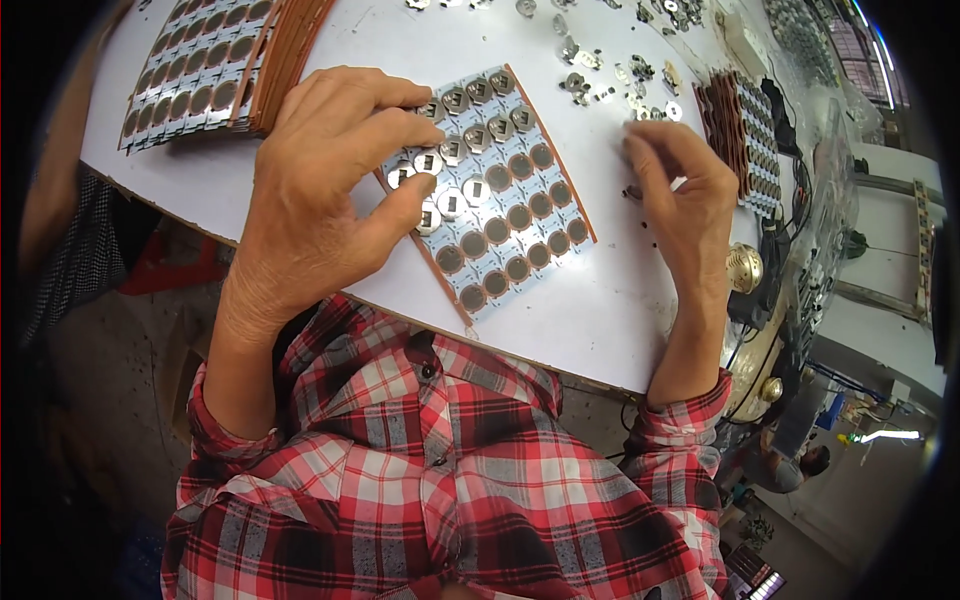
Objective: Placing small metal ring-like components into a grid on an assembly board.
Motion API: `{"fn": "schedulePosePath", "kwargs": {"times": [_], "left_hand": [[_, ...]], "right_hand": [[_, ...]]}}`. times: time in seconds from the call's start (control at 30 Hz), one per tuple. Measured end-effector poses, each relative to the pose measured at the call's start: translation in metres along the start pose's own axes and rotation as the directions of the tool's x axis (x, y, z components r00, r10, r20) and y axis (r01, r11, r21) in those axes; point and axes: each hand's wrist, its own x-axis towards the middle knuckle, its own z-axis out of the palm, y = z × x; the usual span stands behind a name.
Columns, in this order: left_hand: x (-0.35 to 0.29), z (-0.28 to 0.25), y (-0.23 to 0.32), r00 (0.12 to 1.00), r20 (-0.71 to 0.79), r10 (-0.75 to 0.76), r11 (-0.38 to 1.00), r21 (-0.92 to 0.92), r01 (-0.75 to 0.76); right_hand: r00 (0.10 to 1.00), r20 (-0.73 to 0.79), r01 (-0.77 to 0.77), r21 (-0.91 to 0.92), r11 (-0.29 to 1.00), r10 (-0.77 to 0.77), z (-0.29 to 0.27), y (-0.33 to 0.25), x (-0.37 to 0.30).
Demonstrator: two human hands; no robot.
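A pale blue panel of small circuit boards (507,200) with orange-brown edge strips lies tilted on the white table. Rows of dark round pads cover its near and right part. Shiny metal clips (475,190) sit on pads in the far rows and at the left. My left hand (325,185) reaches over the panel's left side, fingers apart, fingertips and thumb at the clips there. To the right of the panel, my right hand (690,185) is curled with thumb and forefinger close together beside the loose clips. Whatever those fingertips hold is too blurred to make out.
Loose metal clips (640,75) are scattered across the far right of the white table (370,280). A tall stack of similar panels (205,70) stands at the far left, another stack (755,150) at the right. Cables run past the right edge. Another person's arm (60,150) shows at left.
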Motion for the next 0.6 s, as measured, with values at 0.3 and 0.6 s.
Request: {"fn": "schedulePosePath", "kwargs": {"times": [0.3, 0.6], "left_hand": [[-0.001, -0.002, -0.005, 0.999, 0.05, 0.007, 1.0, 0.003, -0.007], [0.004, 0.005, 0.004, 0.994, -0.058, 0.093, 0.983, -0.151, -0.101]], "right_hand": [[0.951, 0.113, -0.271, 0.75, 0.603, 0.287, -0.002, -0.018, 0.0], [0.911, 0.339, -0.41, 0.802, 0.433, 0.235, 0.005, -0.044, -0.01]]}}
